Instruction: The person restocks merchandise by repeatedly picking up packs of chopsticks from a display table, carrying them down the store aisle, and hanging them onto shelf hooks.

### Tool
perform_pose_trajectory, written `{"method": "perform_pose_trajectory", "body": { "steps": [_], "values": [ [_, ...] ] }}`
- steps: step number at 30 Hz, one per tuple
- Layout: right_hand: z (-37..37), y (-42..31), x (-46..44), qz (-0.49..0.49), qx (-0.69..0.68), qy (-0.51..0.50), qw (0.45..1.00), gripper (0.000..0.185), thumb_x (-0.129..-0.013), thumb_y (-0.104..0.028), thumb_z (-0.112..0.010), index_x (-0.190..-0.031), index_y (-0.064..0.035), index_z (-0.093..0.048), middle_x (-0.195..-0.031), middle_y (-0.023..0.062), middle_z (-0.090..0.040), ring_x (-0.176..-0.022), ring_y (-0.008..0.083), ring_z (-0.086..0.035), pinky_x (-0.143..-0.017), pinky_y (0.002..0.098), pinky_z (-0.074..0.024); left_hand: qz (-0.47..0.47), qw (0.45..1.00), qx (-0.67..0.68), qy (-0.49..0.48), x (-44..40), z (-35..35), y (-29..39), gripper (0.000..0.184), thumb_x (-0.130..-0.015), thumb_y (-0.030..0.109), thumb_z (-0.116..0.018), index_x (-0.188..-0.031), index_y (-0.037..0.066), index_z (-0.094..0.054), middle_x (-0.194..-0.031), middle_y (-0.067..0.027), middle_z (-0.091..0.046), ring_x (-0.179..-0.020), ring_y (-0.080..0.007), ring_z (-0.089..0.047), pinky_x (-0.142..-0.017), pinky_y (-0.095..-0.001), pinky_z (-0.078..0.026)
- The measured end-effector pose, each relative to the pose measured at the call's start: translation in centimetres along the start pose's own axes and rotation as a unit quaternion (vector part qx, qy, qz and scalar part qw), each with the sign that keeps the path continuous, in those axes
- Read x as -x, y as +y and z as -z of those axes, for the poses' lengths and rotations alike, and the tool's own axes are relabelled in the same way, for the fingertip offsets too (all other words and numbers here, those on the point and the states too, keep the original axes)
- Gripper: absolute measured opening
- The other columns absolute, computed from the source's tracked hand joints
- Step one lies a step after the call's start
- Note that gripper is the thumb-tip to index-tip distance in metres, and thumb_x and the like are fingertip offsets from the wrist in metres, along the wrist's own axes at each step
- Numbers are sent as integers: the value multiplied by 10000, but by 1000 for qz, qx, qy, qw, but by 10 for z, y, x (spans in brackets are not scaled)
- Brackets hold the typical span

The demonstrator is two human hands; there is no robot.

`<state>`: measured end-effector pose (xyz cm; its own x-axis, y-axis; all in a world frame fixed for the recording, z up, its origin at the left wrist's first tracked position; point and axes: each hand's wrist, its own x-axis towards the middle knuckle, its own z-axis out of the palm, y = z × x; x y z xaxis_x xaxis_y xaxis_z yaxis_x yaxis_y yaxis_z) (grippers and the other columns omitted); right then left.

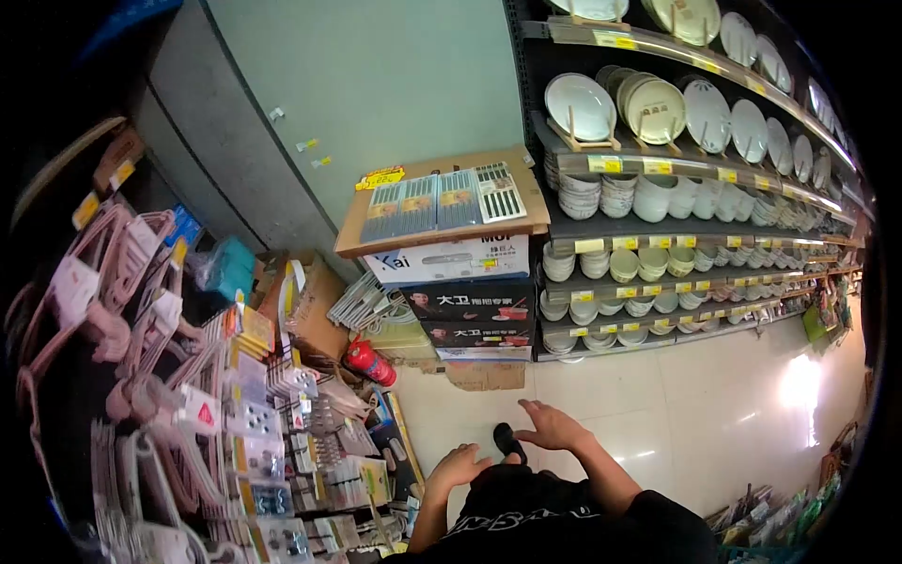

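My left hand (458, 465) is low in front of my body, its fingers loosely apart and nothing in it. To its right, my right hand (550, 426) is held out with the thumb and fingers spread, also holding nothing. Neither hand touches any goods. Beyond them stands a stack of boxes (474, 305), topped by a cardboard tray (517, 226) with flat packs (458, 199) and a yellow price sign (380, 178).
Shelves (648, 166) of plates and bowls line the right side. Hangers (122, 273) and hanging packets (252, 420) fill the left. A red fire extinguisher (370, 362) stands on the floor (611, 404) beside the boxes. More packaged goods (780, 517) lie at the lower right.
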<state>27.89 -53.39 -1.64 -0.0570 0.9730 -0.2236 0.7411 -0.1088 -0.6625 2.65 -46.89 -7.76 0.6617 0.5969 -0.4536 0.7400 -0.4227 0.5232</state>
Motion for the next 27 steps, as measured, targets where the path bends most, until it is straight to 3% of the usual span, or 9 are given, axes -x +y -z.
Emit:
{"method": "perform_pose_trajectory", "body": {
  "steps": [2,4,7,12,19,22,23,26,27],
  "values": [
    [34,10,-37,-1,10,46,999,739,-850,-423,-649,-1371,28,-380,-1302,287,-495,-1200,409,-495,-1008,427,-409,21,997,-58,-46,-57,25,-4,652,-884,515,-551,-1195,-58,-549,-1176,-291,-571,-1106,-447,-547,-951,-485,-439],
    [70,21,-63,21,13,87,996,750,-844,-391,-657,-1369,53,-357,-1282,302,-494,-1190,417,-493,-986,447,-420,-6,996,-83,6,-104,51,-4,645,-892,517,-533,-1206,-46,-538,-1208,-282,-549,-1110,-444,-540,-940,-506,-440],
    [128,29,-111,28,-21,189,981,681,-833,-293,-696,-1333,59,-395,-1227,297,-524,-1139,423,-517,-954,445,-436,-69,984,-60,156,-157,127,35,569,-883,407,-591,-1220,-43,-511,-1213,-268,-535,-1122,-434,-519,-941,-496,-430],
    [202,43,-197,3,-85,267,960,606,-816,-219,-718,-1284,62,-456,-1185,288,-550,-1114,413,-535,-947,429,-441,-162,896,8,414,-252,207,83,454,-850,237,-663,-1197,-17,-518,-1103,-215,-558,-999,-409,-535,-850,-504,-427],
    [270,95,-320,63,-61,274,958,568,-819,-218,-715,-1253,71,-487,-1165,288,-579,-1099,354,-580,-894,397,-468,-69,847,46,525,-343,266,140,430,-864,242,-653,-1197,-2,-530,-1101,-189,-553,-1026,-384,-499,-871,-471,-387],
    [300,95,-341,87,-161,208,961,561,-823,-229,-706,-1245,75,-493,-1079,275,-610,-1010,340,-613,-871,389,-473,54,823,-7,566,-377,278,161,462,-877,302,-634,-1189,-23,-532,-1145,-199,-526,-1057,-394,-473,-887,-484,-368],
    [308,89,-342,130,-137,242,952,503,-823,-234,-702,-1198,59,-539,-952,231,-633,-919,297,-638,-820,358,-490,87,833,-4,546,-386,281,166,494,-883,355,-617,-1167,-42,-539,-1185,-211,-496,-1074,-398,-451,-893,-492,-352],
    [296,121,-364,94,-165,179,965,436,-824,-258,-699,-1133,29,-589,-880,193,-630,-862,252,-640,-773,323,-497,124,833,3,539,-404,284,179,479,-881,367,-617,-1138,-33,-553,-1191,-209,-485,-1084,-392,-435,-882,-488,-340],
    [291,129,-365,103,-172,189,961,356,-824,-207,-695,-1088,16,-608,-981,189,-604,-934,241,-614,-781,316,-502,119,816,16,565,-408,282,182,445,-871,354,-635,-1094,-21,-549,-1142,-203,-503,-1035,-382,-463,-865,-486,-333]
  ]
}}
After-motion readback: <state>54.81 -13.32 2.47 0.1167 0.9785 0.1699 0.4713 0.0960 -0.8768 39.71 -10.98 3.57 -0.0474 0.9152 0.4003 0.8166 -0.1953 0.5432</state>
